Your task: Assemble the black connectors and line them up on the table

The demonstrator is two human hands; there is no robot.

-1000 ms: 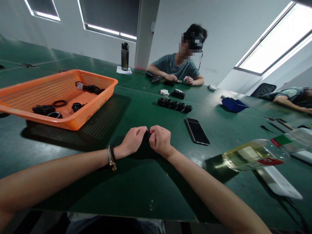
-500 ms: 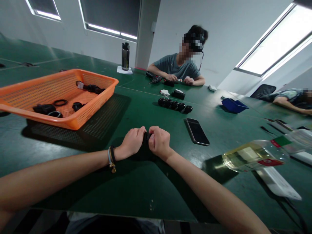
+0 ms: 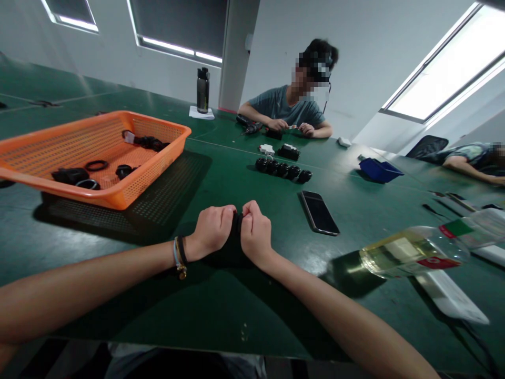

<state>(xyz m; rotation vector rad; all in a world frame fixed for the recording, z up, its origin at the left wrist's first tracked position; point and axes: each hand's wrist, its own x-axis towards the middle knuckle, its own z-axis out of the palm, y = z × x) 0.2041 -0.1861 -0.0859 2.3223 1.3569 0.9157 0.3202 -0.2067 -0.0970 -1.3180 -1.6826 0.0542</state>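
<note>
My left hand (image 3: 215, 227) and my right hand (image 3: 256, 231) meet above the green table (image 3: 189, 316), both closed, with their knuckles up. Between them shows a sliver of a small black part (image 3: 237, 220), gripped from both sides. Most of it is hidden by my fingers, so its kind cannot be made out. Ahead of the hands lies a row of round black pieces (image 3: 283, 169). A dark-screened phone (image 3: 319, 212) is to the right of my right hand.
At left stands an orange basket (image 3: 158, 171) holding black rings and cabled parts. On the right are a bottle of yellow liquid (image 3: 410, 252), a white power strip (image 3: 452, 297) and a blue bin (image 3: 379, 170). A co-worker (image 3: 292, 108) sits opposite, near a power drill (image 3: 250, 126) and a dark bottle (image 3: 202, 92).
My right hand has turned slightly, its knuckles drawing closer to upright. Both hands stay together on the black part, less of which shows. Opposite, the co-worker's hands have shifted a little.
</note>
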